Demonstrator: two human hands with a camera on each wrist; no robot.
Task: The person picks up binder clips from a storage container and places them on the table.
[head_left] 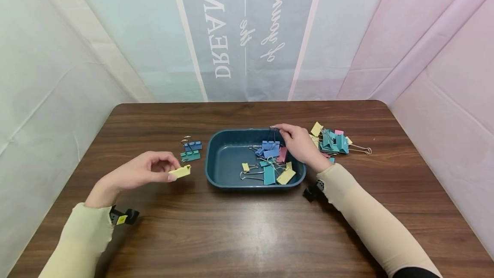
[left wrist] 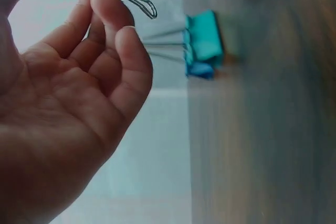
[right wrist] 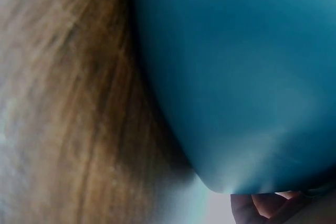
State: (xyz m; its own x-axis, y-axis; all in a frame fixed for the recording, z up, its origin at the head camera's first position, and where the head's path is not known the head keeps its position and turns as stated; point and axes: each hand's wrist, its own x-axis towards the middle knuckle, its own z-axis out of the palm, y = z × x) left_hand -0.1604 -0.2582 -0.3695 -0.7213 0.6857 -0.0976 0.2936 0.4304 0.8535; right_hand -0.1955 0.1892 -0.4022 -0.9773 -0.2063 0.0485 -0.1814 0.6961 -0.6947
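Observation:
My left hand [head_left: 148, 170] pinches a yellow binder clip [head_left: 180, 171] between thumb and fingertips, above the table left of the blue bin [head_left: 214, 183]. In the left wrist view its wire handles [left wrist: 137, 1] stick out past my fingers. Over the bin's back right corner, my right hand [head_left: 300, 143] has its fingertips at the wire handle of a blue binder clip [head_left: 271, 145] and seems to pinch it. Several other clips lie in the bin's right part, among them a teal clip [head_left: 269, 175] and a larger yellow clip [head_left: 286, 176]. The right wrist view mostly shows the bin's outer wall [right wrist: 236, 87].
Behind my left hand stand a dark blue clip [head_left: 193, 146] and a teal clip [head_left: 190, 155] with handles up. Right of the bin lies a pile of mixed clips [head_left: 335, 140]. The brown table [head_left: 247, 231] meets a cloth backdrop at its back edge.

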